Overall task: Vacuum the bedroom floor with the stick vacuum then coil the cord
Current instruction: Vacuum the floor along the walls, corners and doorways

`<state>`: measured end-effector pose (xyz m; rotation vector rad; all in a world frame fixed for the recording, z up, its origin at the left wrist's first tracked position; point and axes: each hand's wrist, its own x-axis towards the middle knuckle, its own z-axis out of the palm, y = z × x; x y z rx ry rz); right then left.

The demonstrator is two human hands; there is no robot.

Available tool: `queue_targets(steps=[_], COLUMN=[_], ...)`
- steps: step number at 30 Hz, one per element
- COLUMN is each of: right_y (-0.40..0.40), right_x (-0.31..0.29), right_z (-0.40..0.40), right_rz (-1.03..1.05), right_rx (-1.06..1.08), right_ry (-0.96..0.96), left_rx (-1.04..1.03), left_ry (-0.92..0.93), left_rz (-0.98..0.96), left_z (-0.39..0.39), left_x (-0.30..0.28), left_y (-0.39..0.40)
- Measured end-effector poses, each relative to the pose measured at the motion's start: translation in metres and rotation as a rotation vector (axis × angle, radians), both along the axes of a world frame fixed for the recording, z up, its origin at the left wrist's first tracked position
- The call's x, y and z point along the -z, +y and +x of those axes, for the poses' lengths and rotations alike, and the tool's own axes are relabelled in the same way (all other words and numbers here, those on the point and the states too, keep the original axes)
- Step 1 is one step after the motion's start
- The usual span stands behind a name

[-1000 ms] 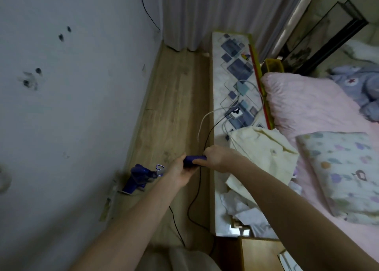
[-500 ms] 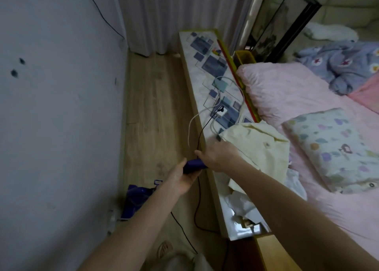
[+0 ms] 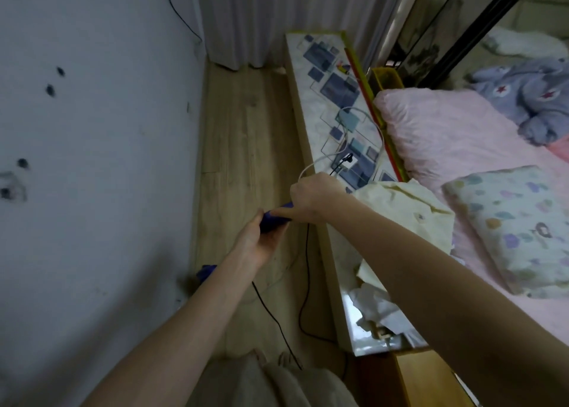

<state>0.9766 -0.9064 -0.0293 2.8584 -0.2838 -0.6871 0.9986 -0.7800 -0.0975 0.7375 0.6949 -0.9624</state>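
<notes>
Both hands meet on the blue vacuum handle [image 3: 274, 218] over the narrow strip of wooden floor [image 3: 246, 148]. The left hand [image 3: 258, 240] cups it from below with fingers curled round the grip, and the right hand [image 3: 314, 198] closes on its upper end from above, thumb pressed along the blue plastic. A dark blue part of the vacuum [image 3: 207, 271] shows low down just past the left forearm, close to the wall; most of it is hidden by the arm, so its shape is hard to tell. The thin black cord [image 3: 303, 299] drops from under the hands, loops across the floor boards and runs toward the bottom of the view.

The floor strip lies between a pale grey wall [image 3: 92, 160], marked with several dark spots, and a long low ledge [image 3: 320, 104] patterned with blue and grey squares. A white cable [image 3: 363, 114] curls on the ledge, with a small black plug [image 3: 348, 157] beside it. A cream cloth [image 3: 406, 209] and crumpled white paper [image 3: 375, 305] sit on the near end of the ledge. Light curtains [image 3: 277, 15] hang at the far end of the floor. To the right is a bed with a pink sheet [image 3: 446, 135], a patterned pillow [image 3: 517, 228] and a lilac blanket [image 3: 532, 98].
</notes>
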Motion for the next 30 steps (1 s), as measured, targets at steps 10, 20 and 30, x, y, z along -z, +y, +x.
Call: queue_targets(steps=[10, 20, 30], right_y=[0.003, -0.093, -0.142], right_x=[-0.012, -0.004, 0.021], right_z=[0.013, -0.021, -0.033], right_rz=[-0.083, -0.047, 0.119], right_rx=[-0.451, -0.409, -0.262], right_ry=[0.048, 0.021, 0.059], left_rx=[-0.135, -0.215, -0.168], left_ry=[-0.023, -0.025, -0.025], left_rz=[-0.006, 0.077, 0.077], left_z=[-0.001, -0.043, -0.057], left_x=[0.002, -0.006, 0.006], left_y=[0.004, -0.099, -0.13])
